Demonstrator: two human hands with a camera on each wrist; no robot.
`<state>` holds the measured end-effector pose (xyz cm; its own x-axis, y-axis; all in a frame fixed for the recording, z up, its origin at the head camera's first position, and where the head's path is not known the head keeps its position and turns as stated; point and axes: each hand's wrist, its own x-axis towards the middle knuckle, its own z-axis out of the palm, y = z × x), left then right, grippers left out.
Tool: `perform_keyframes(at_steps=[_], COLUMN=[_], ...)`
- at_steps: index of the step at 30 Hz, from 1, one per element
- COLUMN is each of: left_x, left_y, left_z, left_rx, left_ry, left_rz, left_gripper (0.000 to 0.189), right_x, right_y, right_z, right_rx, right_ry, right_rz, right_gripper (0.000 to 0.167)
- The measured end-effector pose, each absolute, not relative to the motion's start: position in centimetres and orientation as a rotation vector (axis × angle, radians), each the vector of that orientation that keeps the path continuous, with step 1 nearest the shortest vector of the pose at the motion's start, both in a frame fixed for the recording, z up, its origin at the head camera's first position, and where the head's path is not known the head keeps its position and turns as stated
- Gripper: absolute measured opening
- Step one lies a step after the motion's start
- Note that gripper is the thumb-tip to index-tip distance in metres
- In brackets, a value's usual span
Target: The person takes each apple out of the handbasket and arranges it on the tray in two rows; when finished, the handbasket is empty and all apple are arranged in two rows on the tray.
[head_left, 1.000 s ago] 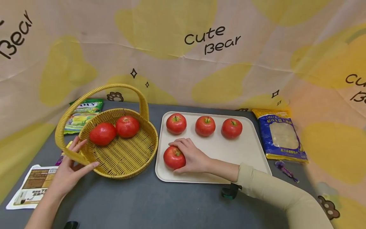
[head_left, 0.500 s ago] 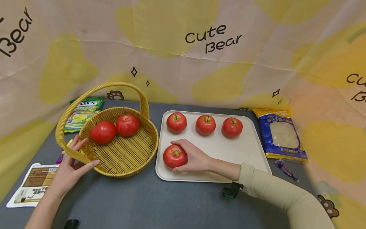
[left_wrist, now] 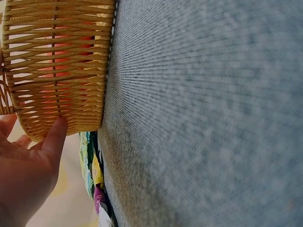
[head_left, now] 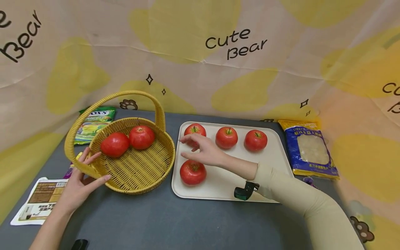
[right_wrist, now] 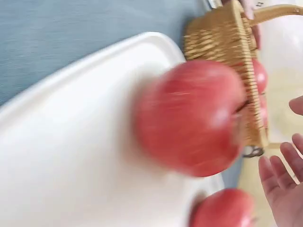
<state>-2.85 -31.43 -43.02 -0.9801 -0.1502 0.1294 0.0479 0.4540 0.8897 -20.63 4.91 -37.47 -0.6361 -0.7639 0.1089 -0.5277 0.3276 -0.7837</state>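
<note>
A yellow wicker basket (head_left: 140, 173) with a tall arched handle stands at the left, holding two red apples (head_left: 115, 144). My left hand (head_left: 78, 185) grips the basket's left side at the foot of the handle, the thumb against the outer wall in the left wrist view. Over the left part of a cream tray (head_left: 231, 189), my right hand (head_left: 203, 149) hovers with fingers spread, holding nothing. Just below it in the head view, a red apple (head_left: 192, 173) sits near the tray's front left corner. A back-row apple (head_left: 194, 130) is partly hidden behind the fingers.
Two more apples, one in the middle (head_left: 226, 137) and one further right (head_left: 255, 140), sit along the tray's back. A blue and yellow packet (head_left: 309, 147) lies right of the tray. A green candy bag (head_left: 93, 125) and a white-brown pouch (head_left: 40, 201) lie left of the basket.
My right hand has let go of the front left apple and risen back from it. The apple stays on the tray. The left hand keeps its place on the basket.
</note>
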Motion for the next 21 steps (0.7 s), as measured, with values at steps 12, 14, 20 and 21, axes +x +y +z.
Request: perform_keyframes(at_steps=[12,14,20,21], left_x=[-3.1,-3.2,-2.8,-2.8], left_y=[-31.5,-31.5,-31.4,-31.5], left_z=[-43.3,-43.3,-43.2,-43.2], left_rx=[0.114,0.120,0.129,0.134], left_ry=[-2.500,-2.503,-2.528,-2.532], left_rz=[-1.559,-1.557,-1.541,-1.539], left_gripper=[0.070,0.070,0.069,0.069], right_x=[-22.6,-23.0,-23.9,-24.0], right_y=[-5.5,-7.0,-10.4,-10.9], right_z=[-35.1,-35.2,-35.8,-35.9], right_rx=[-1.259,-1.260,-1.291,-1.308], right_ry=[2.321,2.362,2.452,2.462], right_rz=[-0.928,-0.856,-0.675,-0.637], right_gripper=[0.051,0.053,0.059,0.061])
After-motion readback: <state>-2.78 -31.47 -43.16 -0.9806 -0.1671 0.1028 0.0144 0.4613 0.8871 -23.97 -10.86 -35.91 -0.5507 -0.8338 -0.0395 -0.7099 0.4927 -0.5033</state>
